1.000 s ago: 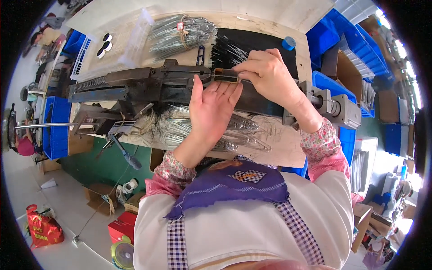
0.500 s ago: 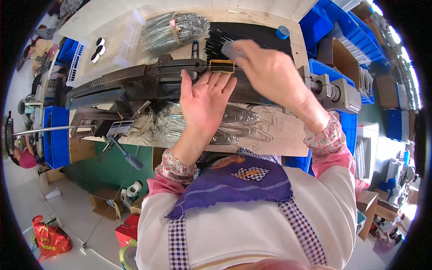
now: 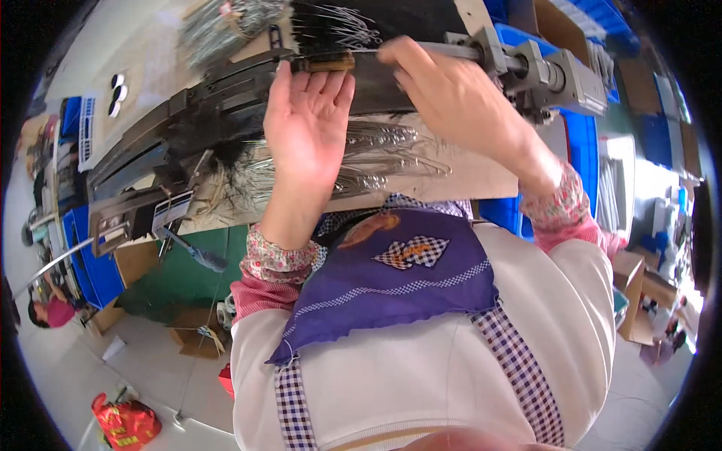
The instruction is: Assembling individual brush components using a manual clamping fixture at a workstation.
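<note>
Both hands shifted left along dark machine rail (image 3: pixel 226 98): left hand (image 3: pixel 308 120) flat, released; right hand (image 3: pixel 444 90) grasping wire (image 3: pixel 361 51).

Right hand (image 3: pixel 451 98) fingertips tucked behind dark machine bar (image 3: pixel 226 105), so grip there hidden. Wire bundle (image 3: pixel 331 26) above fingers cut off by top edge. Wires (image 3: pixel 391 161) below left hand (image 3: pixel 308 120) fingers blurred, can't count.

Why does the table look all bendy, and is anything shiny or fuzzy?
Head view: the fisheye lens curves the workbench edge and black machine rail toward the dark round rim; daylight glints off the wire bundles; the left hand and right hand look fairly sharp, the far edges softer.
</note>
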Demonstrator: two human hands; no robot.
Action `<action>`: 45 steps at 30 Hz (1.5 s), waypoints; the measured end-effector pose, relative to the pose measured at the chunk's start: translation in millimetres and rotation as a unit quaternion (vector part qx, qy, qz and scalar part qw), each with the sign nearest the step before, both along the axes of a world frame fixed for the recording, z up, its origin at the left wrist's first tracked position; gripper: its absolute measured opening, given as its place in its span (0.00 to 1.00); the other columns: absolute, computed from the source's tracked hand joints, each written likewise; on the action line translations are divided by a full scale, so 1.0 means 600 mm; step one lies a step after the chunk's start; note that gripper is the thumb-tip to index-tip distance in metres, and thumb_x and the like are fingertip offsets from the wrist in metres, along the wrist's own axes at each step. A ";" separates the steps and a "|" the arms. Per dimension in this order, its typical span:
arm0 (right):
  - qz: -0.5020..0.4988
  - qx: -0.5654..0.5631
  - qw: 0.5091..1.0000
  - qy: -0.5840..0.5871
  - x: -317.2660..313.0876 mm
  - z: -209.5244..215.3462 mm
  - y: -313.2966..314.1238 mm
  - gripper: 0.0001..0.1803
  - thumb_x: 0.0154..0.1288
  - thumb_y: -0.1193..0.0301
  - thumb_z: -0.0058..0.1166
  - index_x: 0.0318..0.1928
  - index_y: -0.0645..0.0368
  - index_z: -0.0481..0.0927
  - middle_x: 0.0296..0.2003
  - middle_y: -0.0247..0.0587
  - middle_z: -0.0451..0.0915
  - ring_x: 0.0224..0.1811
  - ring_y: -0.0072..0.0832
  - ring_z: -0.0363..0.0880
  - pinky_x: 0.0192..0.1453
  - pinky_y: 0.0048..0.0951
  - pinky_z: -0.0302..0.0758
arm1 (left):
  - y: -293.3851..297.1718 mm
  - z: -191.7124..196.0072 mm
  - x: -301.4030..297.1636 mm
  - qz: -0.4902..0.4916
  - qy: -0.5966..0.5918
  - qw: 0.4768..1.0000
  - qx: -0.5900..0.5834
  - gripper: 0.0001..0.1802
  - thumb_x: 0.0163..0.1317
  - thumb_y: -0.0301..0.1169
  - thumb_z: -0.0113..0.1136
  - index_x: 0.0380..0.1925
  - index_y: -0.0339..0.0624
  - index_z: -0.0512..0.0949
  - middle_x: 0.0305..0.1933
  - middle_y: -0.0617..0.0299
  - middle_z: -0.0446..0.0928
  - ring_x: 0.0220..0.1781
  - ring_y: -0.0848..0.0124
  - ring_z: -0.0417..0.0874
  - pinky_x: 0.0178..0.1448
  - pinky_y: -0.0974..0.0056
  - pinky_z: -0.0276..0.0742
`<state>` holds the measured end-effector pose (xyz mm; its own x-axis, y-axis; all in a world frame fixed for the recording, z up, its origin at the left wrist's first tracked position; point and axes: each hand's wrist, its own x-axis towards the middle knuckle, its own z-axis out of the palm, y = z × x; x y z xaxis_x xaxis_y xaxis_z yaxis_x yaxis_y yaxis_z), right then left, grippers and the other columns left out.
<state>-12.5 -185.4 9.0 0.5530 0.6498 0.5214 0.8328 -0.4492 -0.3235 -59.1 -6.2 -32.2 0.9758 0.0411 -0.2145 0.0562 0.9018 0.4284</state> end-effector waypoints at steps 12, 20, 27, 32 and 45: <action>-0.074 -0.280 0.895 0.338 -0.114 -0.211 -0.174 0.10 0.58 0.68 0.54 0.40 0.54 0.81 0.34 0.52 0.81 0.37 0.50 0.80 0.40 0.49 0.75 | -0.005 -0.034 -0.127 -0.186 -0.077 0.980 0.002 0.30 0.72 0.40 0.45 0.70 0.42 0.56 0.71 0.49 0.61 0.71 0.53 0.64 0.74 0.48 0.58; 0.019 -0.248 0.923 0.295 -0.093 -0.526 -0.277 0.10 0.60 0.62 0.55 0.32 0.56 0.77 0.29 0.50 0.80 0.30 0.52 0.80 0.30 0.45 0.75 | 0.273 -0.105 -0.351 0.239 0.390 0.110 0.882 0.48 0.52 0.31 0.62 0.72 0.38 0.49 0.61 0.38 0.70 0.56 0.49 0.78 0.67 0.47 0.64; -0.067 -0.127 0.915 0.378 -0.107 -0.340 -0.215 0.08 0.59 0.63 0.57 0.31 0.53 0.76 0.28 0.47 0.78 0.27 0.51 0.79 0.29 0.46 0.74 | 0.400 -0.158 -0.445 0.268 0.520 0.234 0.776 0.43 0.52 0.34 0.62 0.69 0.41 0.57 0.28 0.42 0.81 0.30 0.45 0.83 0.37 0.46 0.78; -0.083 -0.027 0.867 0.490 -0.107 -0.385 -0.230 0.12 0.62 0.62 0.58 0.42 0.53 0.76 0.34 0.49 0.78 0.33 0.42 0.77 0.38 0.39 0.73 | 0.264 -0.120 -0.321 0.286 0.398 0.152 0.858 0.39 0.56 0.31 0.60 0.68 0.38 0.58 0.59 0.41 0.72 0.61 0.47 0.72 0.67 0.49 0.66; -0.121 -0.116 0.961 0.219 -0.164 -0.232 -0.189 0.11 0.56 0.71 0.60 0.38 0.54 0.73 0.30 0.46 0.76 0.29 0.50 0.77 0.31 0.49 0.73 | 0.024 0.038 -0.127 0.275 -0.268 0.543 0.747 0.24 0.56 0.13 0.55 0.55 0.35 0.75 0.60 0.50 0.74 0.55 0.58 0.78 0.57 0.60 0.73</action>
